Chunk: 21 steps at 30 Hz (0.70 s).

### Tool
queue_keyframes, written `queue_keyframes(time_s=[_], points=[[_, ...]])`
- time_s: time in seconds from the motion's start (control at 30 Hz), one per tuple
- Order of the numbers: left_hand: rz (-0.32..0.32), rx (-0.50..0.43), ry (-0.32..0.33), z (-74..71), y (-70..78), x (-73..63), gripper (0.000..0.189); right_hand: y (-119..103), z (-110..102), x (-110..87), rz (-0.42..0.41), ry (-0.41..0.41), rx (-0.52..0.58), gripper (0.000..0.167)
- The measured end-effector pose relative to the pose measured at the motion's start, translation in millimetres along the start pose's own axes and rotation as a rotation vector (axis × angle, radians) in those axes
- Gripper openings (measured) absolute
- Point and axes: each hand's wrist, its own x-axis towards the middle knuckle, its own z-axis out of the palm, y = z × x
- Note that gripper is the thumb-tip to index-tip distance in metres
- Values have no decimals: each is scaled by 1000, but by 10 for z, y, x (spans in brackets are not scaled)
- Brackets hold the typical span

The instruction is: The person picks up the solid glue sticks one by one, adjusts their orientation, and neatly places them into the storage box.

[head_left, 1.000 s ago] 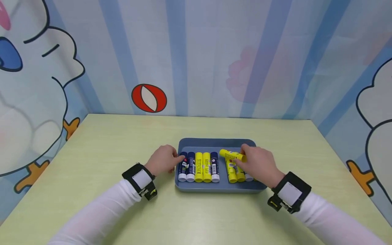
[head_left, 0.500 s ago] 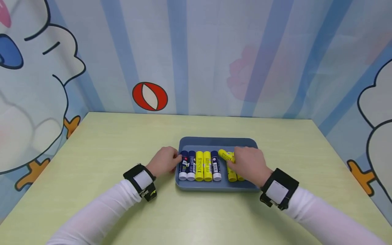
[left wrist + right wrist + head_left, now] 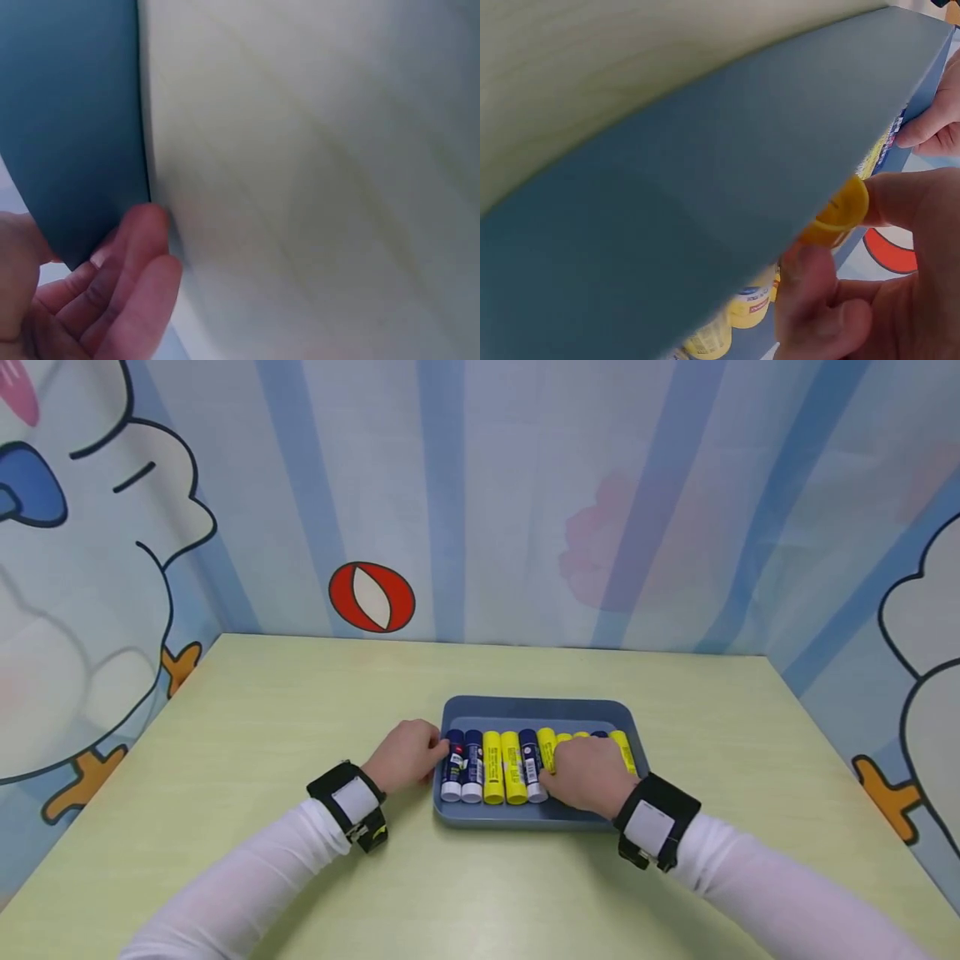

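A blue-grey tray (image 3: pixel 540 710) holds a row of glue sticks, some dark blue with white ends and some yellow. My left hand (image 3: pixel 405 754) grips the tray's left rim; in the left wrist view its fingers (image 3: pixel 142 240) curl against the outer wall, thumb on the other side. Inside the tray, my right hand (image 3: pixel 591 777) pinches a yellow glue stick (image 3: pixel 547 747) between thumb and fingers, beside a dark blue glue stick (image 3: pixel 532 766). Its yellow end (image 3: pixel 846 204) shows between the fingertips in the right wrist view. The right hand covers the lower parts of several sticks.
The tray stands on a pale wooden table (image 3: pixel 337 693). Behind the table hangs a striped backdrop (image 3: pixel 510 527) with cartoon figures and a red ball print (image 3: pixel 372 597). Each wrist wears a black strap, such as the right strap (image 3: pixel 657 821).
The right hand has moved left and down with the yellow glue stick, turning it from crosswise to lengthwise beside the dark blue one. The left hand keeps its hold on the tray.
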Motion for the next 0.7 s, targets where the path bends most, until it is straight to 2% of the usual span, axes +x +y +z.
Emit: queue_keyframes(time_s=[0.4, 0.6, 0.7], points=[[-22, 6, 5, -9, 32, -1, 28, 16, 24, -11, -28, -15, 43, 43], [-35, -29, 7, 7, 18, -10, 28, 32, 31, -3, -26, 53, 61, 34], [-36, -43, 4, 11, 19, -12, 28, 48, 39, 2, -21, 90, 60, 44]])
